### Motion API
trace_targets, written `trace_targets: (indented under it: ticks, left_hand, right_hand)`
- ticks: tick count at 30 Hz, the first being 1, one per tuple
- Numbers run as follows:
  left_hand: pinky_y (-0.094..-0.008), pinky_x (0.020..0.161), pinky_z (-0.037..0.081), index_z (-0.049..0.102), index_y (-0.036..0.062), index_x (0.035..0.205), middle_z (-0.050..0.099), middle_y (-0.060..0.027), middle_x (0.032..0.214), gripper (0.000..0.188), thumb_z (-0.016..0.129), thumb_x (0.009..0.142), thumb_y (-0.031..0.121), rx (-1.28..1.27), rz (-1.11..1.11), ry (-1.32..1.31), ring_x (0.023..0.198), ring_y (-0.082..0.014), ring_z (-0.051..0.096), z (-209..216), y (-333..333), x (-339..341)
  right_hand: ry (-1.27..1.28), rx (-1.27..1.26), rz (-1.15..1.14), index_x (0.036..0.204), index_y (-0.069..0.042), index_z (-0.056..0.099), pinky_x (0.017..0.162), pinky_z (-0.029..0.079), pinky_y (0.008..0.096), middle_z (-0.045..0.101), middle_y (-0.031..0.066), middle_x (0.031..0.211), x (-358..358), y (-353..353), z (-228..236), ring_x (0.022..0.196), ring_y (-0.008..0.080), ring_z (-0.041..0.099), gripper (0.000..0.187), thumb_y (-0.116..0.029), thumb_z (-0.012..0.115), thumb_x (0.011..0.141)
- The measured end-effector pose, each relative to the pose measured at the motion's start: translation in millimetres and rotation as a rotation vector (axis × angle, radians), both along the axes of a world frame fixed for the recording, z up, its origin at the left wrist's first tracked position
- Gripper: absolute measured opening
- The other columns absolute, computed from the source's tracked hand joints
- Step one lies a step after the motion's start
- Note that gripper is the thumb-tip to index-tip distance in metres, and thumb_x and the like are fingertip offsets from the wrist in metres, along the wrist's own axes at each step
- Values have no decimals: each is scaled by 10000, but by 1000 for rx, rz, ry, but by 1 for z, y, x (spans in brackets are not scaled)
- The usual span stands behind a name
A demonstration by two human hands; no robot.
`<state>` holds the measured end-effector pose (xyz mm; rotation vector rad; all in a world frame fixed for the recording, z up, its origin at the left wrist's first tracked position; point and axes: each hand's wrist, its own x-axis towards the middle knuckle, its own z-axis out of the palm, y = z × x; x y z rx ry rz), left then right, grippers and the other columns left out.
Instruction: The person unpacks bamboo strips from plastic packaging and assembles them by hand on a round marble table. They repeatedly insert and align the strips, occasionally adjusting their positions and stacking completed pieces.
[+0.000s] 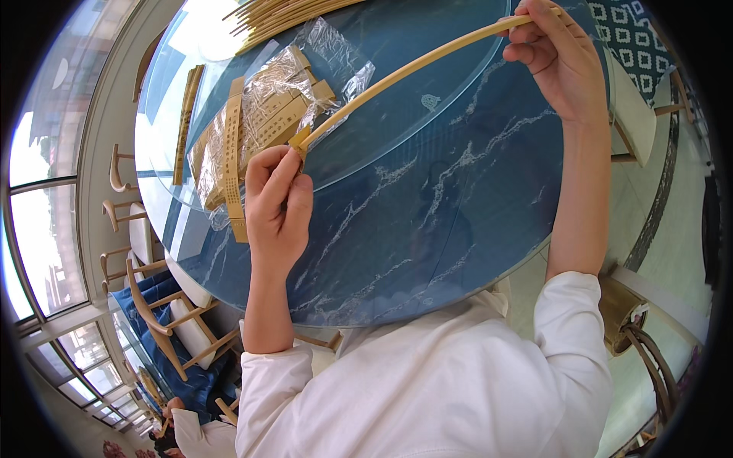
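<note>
A pair of light wooden chopsticks (412,67) spans the space between my two hands, above the table; it looks curved in this picture. My right hand (561,57), at the upper right, pinches their far end between thumb and fingers. Lower down, my left hand (276,200) is closed on a gold paper chopstick sleeve (300,139), into whose mouth the near chopstick ends seem to go. Most of that sleeve is hidden by my fingers. Just beyond my left hand lies a pile of flat gold printed sleeves (276,122), partly under crumpled clear plastic wrap (336,46). One loose sleeve (233,168) rests across the pile.
Many bare chopsticks (286,17) lie at the far edge. A narrow gold stack (185,126) sits left of the pile. Everything rests on a round glass turntable (427,122) over a blue marbled table (427,252). Wooden chairs (183,320) and another person's sleeve (202,437) are at lower left.
</note>
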<state>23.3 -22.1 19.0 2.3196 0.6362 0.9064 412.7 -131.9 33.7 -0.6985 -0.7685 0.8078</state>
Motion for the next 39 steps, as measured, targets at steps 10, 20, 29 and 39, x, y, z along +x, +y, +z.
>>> trace_targets:
  ticks: [10,20,29,39]
  left_hand:
    - [-293,804,496,675,-9,1375,606,-100,1233,401,657,974,7,-126,72,-25,1002,-165,595,1,-2,4]
    - [-284,851,486,647,8,1438,617,-94,1246,443,634,995,26,-144,37,-16,1043,-157,599,1,0,4]
    - [-269,886,464,636,8,1451,611,-95,1286,427,564,1030,34,-227,29,-50,1087,-148,588,-1,-1,3]
    - [-258,865,477,639,24,1448,672,-78,1326,379,533,1090,90,-258,62,45,1056,-119,614,2,-5,7]
  right_hand:
    - [-126,74,-58,1034,5,673,618,661,326,756,180,861,-5,-3,4,697,250,772,214,-156,555,1112]
    - [-185,9,-111,1027,-1,660,622,664,325,756,178,868,-3,-7,7,701,235,773,216,-170,558,1115]
    - [-191,-5,-119,1021,-6,664,624,665,326,754,177,867,-6,-8,10,702,228,770,206,-165,568,1110]
    - [-209,-31,-134,1013,-12,675,616,658,316,749,166,849,-3,-10,11,683,216,755,211,-176,581,1106]
